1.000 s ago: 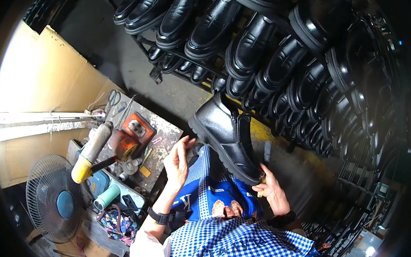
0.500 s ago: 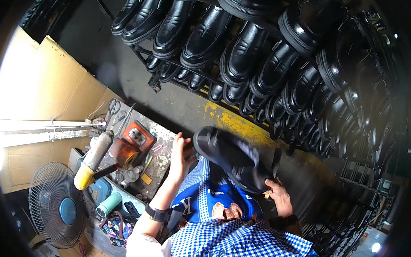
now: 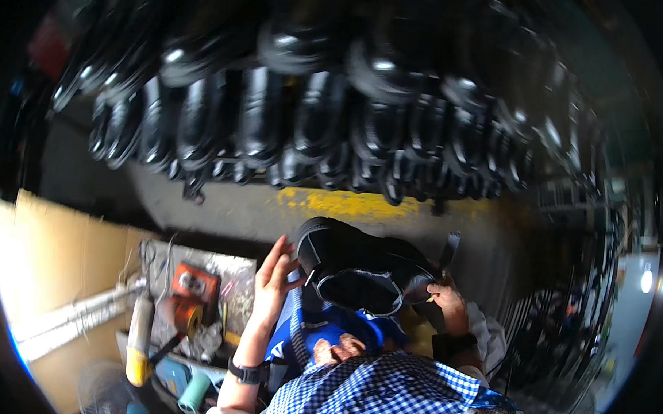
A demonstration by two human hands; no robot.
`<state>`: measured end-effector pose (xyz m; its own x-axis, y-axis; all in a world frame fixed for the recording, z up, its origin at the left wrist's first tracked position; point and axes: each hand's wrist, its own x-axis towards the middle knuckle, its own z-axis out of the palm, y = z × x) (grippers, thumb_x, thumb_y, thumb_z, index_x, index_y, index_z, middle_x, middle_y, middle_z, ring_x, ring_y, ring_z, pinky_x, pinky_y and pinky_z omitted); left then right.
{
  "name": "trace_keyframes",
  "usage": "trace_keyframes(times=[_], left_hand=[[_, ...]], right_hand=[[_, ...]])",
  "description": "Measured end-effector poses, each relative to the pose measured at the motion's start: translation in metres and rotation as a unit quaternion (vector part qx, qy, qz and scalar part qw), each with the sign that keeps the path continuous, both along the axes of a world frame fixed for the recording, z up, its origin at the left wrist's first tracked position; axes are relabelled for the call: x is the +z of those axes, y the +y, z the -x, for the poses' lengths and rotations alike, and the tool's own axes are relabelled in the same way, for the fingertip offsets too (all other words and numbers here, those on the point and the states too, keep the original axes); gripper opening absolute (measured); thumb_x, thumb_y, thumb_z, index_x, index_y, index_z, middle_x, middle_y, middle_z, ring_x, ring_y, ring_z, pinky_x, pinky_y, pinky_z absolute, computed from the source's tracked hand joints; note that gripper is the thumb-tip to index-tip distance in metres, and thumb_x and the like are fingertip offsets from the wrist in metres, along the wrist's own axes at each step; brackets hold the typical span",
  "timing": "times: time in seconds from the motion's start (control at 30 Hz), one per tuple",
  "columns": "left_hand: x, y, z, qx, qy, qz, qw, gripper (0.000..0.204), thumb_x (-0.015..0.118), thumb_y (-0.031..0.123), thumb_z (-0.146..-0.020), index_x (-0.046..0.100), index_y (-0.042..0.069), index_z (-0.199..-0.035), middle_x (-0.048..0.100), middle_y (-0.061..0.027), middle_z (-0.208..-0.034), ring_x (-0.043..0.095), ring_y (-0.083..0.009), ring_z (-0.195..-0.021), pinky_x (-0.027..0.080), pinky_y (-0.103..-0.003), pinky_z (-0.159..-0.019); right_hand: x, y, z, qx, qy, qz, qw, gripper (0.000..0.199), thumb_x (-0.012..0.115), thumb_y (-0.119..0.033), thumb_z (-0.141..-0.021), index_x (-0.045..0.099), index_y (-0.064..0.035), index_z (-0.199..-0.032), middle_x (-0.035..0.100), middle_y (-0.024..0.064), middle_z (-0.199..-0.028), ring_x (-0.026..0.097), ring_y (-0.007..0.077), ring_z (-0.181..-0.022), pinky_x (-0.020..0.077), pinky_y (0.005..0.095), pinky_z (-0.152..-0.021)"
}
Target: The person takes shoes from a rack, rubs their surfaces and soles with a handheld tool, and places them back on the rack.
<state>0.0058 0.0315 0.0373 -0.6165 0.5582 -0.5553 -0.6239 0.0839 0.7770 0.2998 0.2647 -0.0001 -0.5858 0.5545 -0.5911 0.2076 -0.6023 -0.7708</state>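
A black shoe [image 3: 358, 251] is held up in front of my apron, its opening tipped toward me. My right hand [image 3: 449, 305] grips it at the right end, thumb against the edge by the opening. Beside that hand a dark strip with a pale tip [image 3: 451, 248] sticks up; I cannot make out whether it belongs to the shoe. My left hand [image 3: 271, 288] is next to the shoe's left end, fingers apart and pointing upward. Whether its fingertips touch the shoe is unclear.
Racks of glossy black shoes [image 3: 260, 114] stand ahead, blurred. On the left a worn workbench [image 3: 235, 272] carries an orange device [image 3: 195, 282], a yellow-ended tool [image 3: 137, 338] and a green cylinder [image 3: 195, 393]. A fan [image 3: 108, 404] and cardboard [image 3: 70, 245] stand beside it.
The shoe has turned so that its opening faces me. My right hand keeps its grip; my left hand stays near the other end. My view has swung, shifting the racks and bench.
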Motion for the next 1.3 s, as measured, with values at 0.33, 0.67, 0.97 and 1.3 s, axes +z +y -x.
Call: trace_keyframes(times=[0.33,0.67,0.97,1.3], left_hand=[[-0.117,-0.063,-0.002,0.008,-0.082,0.135,0.988,0.032,0.045,0.023,-0.087,0.045,0.004,-0.114,0.057,-0.0156,-0.105,0.061,-0.0275,-0.086,0.053,-0.037,-0.071],[-0.139,-0.021,0.001,-0.051,-0.039,0.162,0.985,0.03,0.046,0.026,-0.087,0.05,0.007,-0.111,0.06,-0.0111,-0.099,0.062,-0.0233,-0.077,0.052,-0.035,-0.066],[-0.132,0.025,-0.029,-0.091,-0.006,0.149,0.985,0.051,0.055,0.042,-0.081,0.045,0.004,-0.114,0.059,-0.0142,-0.099,0.063,-0.0272,-0.078,0.053,-0.038,-0.066],[-0.054,0.087,-0.047,-0.107,-0.062,0.055,0.991,0.037,0.045,0.029,-0.09,0.046,0.005,-0.118,0.059,-0.0116,-0.103,0.06,-0.0194,-0.087,0.049,-0.031,-0.074]], right_hand=[[-0.032,0.014,-0.132,-0.479,0.044,-0.055,0.875,0.031,0.053,-0.041,-0.081,0.053,-0.0105,-0.087,0.047,0.0019,-0.053,0.041,0.0133,-0.039,0.0375,0.0265,-0.04],[-0.004,0.173,-0.127,-0.623,-0.038,-0.222,0.749,0.028,0.066,-0.031,-0.075,0.051,-0.0123,-0.09,0.044,-0.0031,-0.063,0.036,0.0092,-0.041,0.0315,0.0212,-0.041],[0.006,0.316,-0.119,-0.537,-0.002,-0.161,0.828,0.024,0.073,-0.021,-0.069,0.052,-0.0111,-0.076,0.045,-0.0022,-0.067,0.028,0.008,-0.035,0.0239,0.0212,-0.033],[-0.004,0.373,-0.082,-0.499,-0.21,-0.145,0.828,0.064,0.039,-0.064,-0.078,0.055,-0.0029,-0.084,0.053,0.0062,-0.066,0.037,0.014,-0.048,0.0315,0.0276,-0.042]])
